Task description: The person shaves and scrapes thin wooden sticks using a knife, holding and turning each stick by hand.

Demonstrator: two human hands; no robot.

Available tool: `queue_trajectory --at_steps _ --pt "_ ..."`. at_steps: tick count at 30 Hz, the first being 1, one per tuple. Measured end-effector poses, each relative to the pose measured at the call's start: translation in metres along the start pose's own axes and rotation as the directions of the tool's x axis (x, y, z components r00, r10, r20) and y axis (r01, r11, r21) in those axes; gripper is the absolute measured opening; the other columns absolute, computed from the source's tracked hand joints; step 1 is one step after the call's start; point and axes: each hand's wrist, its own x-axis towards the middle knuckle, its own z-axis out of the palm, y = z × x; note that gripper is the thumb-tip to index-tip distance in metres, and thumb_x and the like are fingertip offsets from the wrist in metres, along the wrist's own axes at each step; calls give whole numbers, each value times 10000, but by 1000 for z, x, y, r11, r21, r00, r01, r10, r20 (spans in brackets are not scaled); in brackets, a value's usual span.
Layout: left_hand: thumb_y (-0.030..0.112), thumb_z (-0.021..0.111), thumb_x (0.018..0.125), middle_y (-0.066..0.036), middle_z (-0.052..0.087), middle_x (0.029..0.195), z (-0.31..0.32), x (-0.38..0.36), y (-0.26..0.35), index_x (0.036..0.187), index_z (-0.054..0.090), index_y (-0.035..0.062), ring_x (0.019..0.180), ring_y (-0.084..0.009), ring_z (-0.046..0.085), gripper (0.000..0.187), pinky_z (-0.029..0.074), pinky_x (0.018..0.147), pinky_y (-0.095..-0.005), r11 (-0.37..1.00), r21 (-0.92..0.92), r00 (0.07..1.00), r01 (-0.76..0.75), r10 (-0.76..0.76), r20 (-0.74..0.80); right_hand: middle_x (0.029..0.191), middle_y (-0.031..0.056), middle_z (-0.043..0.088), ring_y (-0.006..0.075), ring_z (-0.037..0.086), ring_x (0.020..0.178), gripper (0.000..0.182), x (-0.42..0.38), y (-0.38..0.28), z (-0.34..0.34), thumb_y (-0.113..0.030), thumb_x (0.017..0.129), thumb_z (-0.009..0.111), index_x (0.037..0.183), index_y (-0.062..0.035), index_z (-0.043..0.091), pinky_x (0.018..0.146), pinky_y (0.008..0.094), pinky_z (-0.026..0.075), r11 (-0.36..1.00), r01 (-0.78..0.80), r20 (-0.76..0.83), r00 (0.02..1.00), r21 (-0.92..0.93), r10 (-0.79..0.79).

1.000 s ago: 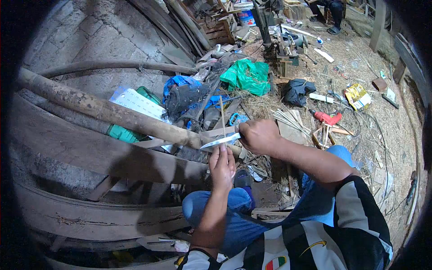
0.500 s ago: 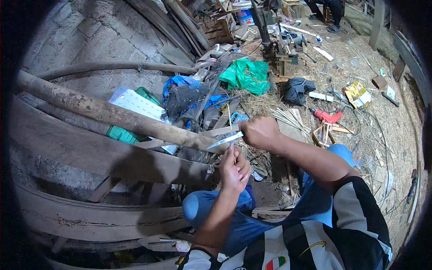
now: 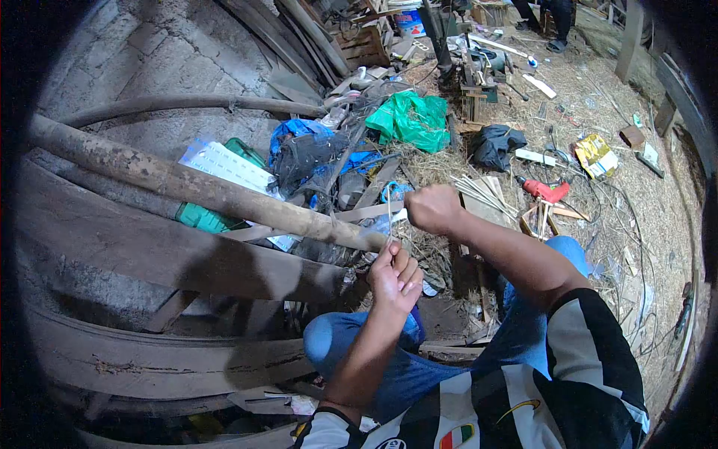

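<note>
My left hand (image 3: 394, 283) pinches a thin wooden stick (image 3: 390, 200) that stands nearly upright from the fingertips. My right hand (image 3: 434, 208) is a fist just to its right, closed round a knife whose handle is hidden inside the fingers. Only a short bright stretch of the knife blade (image 3: 399, 216) shows, right beside the stick. Just left of both hands is the end of a long bamboo pole (image 3: 187, 183), running in from the upper left.
Thin strips (image 3: 482, 196), a red drill (image 3: 544, 191) and a black plastic bag (image 3: 497, 146) lie on the straw-strewn ground to the right. Ahead are a green plastic bag (image 3: 411, 121) and blue cloth (image 3: 299, 129). Wooden planks (image 3: 149, 232) line the left. A person's legs (image 3: 557, 22) show far back.
The knife blade, earlier lying across the stick and pointing left, now shows only as a short piece near the fist. My right hand has shifted slightly right and up.
</note>
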Motion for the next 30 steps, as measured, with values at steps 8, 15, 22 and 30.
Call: queue_trajectory --at_steps 8,15,22,30 --pt "216 384 1051 30 323 503 -10 -3 6 849 560 104 358 -100 293 291 297 318 -257 999 -44 1000 3 -4 -24 858 216 721 382 724 789 252 23 3 5 -191 836 530 851 -49 738 678 493 583 998 -63 87 994 -26 65" --pt "279 342 1079 21 312 502 9 -34 -4 875 525 121 351 -112 290 316 305 323 -266 995 44 996 -86 87 -12 908 201 730 369 727 838 260 56 42 45 -190 844 528 845 -52 749 693 491 583 988 -156 -46 986 19 157" --pt "343 335 1088 17 356 551 -13 -62 0 959 520 114 360 -103 309 322 306 342 -269 922 284 964 -263 262 40 897 212 724 372 719 848 265 58 28 -4 -239 841 565 823 -41 741 733 490 577 978 -210 -2 978 1 210" --pt "353 404 1075 20 381 569 21 -49 11 978 506 112 370 -81 312 279 278 334 -238 713 588 871 -382 490 -29 793 227 653 437 641 776 473 18 -3 -57 -491 1014 449 943 -52 607 678 537 485 888 15 -240 965 460 108"
